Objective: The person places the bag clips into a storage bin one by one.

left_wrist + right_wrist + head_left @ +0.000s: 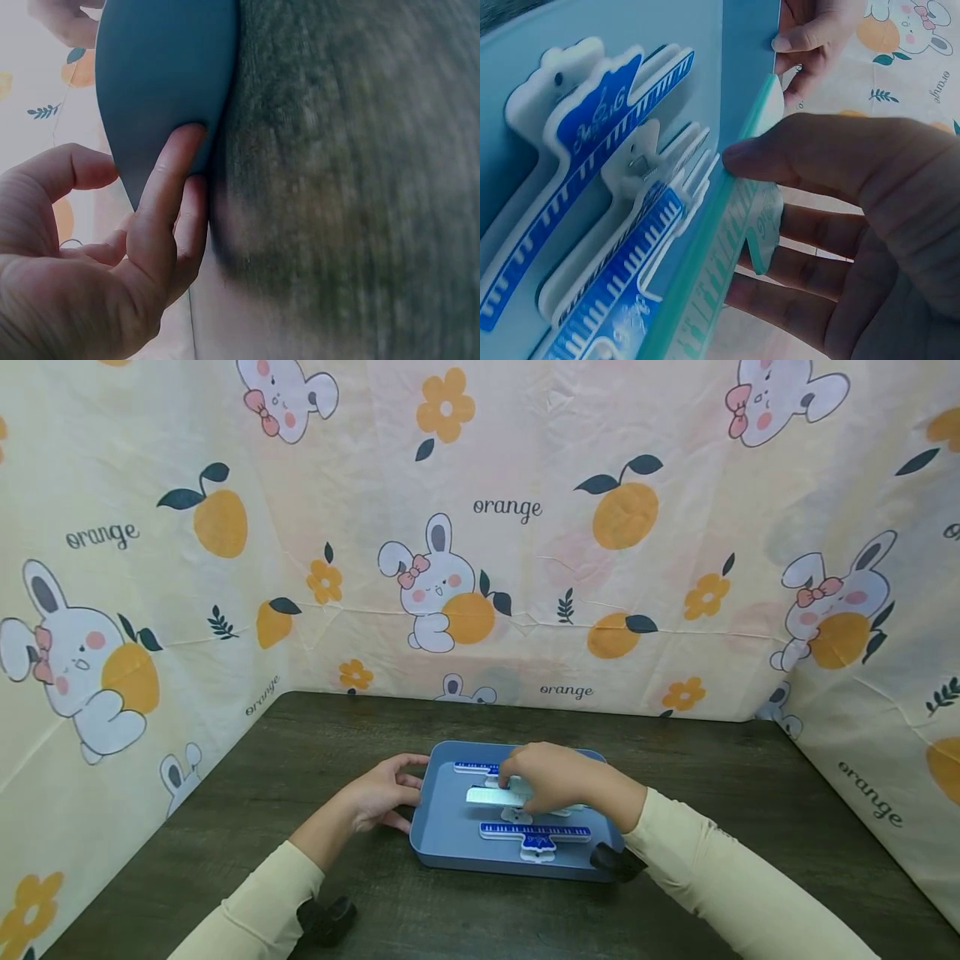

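Note:
A blue-grey tray (442,852) holds several ruler-shaped clips. My right hand (555,777) pinches a mint-green clip (712,262), thumb on one side and fingers on the other; in the head view this clip (491,796) spans the middle of the tray. Nearer me lies a blue-and-white clip (536,833). Another blue clip (474,768) is towards the back, partly hidden by the right hand. In the right wrist view a white clip with dark stripes (634,184) sits between blue ones. My left hand (382,793) touches the tray's left outer wall (165,75) with extended fingers.
The tray stands on a dark wood-grain table (360,727). Behind and at both sides hangs a cream cloth (525,568) printed with rabbits and oranges. Dark devices sit at both wrists; the right one overlaps the tray's front right corner.

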Tool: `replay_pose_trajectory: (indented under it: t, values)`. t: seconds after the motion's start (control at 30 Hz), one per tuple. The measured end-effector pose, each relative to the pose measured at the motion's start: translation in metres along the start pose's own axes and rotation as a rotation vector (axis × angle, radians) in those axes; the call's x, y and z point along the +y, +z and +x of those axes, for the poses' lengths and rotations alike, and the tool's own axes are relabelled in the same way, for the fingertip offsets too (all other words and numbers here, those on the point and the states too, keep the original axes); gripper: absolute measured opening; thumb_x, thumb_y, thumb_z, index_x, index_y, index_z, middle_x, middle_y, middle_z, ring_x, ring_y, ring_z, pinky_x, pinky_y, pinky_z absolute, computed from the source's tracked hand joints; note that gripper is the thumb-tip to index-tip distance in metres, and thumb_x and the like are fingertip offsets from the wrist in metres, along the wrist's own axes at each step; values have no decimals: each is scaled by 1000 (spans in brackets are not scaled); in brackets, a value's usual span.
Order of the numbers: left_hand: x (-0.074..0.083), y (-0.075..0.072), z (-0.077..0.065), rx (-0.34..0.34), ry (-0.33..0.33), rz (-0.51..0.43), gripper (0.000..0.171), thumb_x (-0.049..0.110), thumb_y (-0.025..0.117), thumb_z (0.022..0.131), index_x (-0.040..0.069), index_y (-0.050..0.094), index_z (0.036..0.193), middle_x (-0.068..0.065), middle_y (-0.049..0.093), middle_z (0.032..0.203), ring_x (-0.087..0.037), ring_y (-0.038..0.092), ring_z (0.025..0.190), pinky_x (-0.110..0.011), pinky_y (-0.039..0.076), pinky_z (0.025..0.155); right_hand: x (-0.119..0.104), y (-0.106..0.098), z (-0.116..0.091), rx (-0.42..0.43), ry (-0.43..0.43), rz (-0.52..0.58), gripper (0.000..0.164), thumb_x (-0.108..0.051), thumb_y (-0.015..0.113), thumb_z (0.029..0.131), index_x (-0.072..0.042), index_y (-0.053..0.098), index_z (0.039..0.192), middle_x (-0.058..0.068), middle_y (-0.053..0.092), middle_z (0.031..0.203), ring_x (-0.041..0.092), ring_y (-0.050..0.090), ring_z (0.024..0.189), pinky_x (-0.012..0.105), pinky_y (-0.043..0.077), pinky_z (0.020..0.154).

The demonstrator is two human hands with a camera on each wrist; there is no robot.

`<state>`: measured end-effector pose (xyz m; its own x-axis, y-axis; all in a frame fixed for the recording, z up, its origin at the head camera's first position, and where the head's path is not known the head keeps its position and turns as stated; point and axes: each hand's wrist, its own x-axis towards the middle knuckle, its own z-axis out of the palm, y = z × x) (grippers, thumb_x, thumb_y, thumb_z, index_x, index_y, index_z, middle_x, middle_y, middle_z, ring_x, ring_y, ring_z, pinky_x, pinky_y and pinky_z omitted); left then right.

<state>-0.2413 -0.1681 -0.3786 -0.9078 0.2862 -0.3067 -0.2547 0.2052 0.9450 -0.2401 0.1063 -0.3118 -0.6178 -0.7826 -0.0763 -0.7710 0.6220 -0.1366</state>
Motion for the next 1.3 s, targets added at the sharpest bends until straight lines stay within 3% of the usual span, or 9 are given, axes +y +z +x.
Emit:
replay_pose_trajectory:
  t: [0.3,0.53,0.97,1.3]
  values:
    - [0,0,2,0,-4,1,72,-7,62,85,7,32,149,-21,59,120,-27,67,90,-43,57,57,-9,10,17,-67,-25,-7,30,-9,79,78,-11,73,107,1,68,108,17,62,103,32,50,88]
    - [0,1,1,5,-3,7,72,-9,60,85,7,32,149,-21,59,121,-27,67,89,-41,57,55,-16,15,22,-84,11,-28,30,-10,83,75,-13,74,103,0,69,111,15,62,102,31,51,87]
    - [0,2,0,7,-3,6,70,-8,60,86,7,33,149,-21,59,120,-27,67,90,-42,57,55,-21,12,23,-72,-17,1,40,-6,82,76,-13,71,114,1,66,112,15,61,104,31,52,88]
    - [-1,1,0,13,-5,4,70,-7,61,87,7,33,149,-21,59,120,-27,67,89,-42,57,55,-21,3,12,-13,-33,30,40,-7,80,78,-12,71,116,2,65,114,18,61,108,34,51,90]
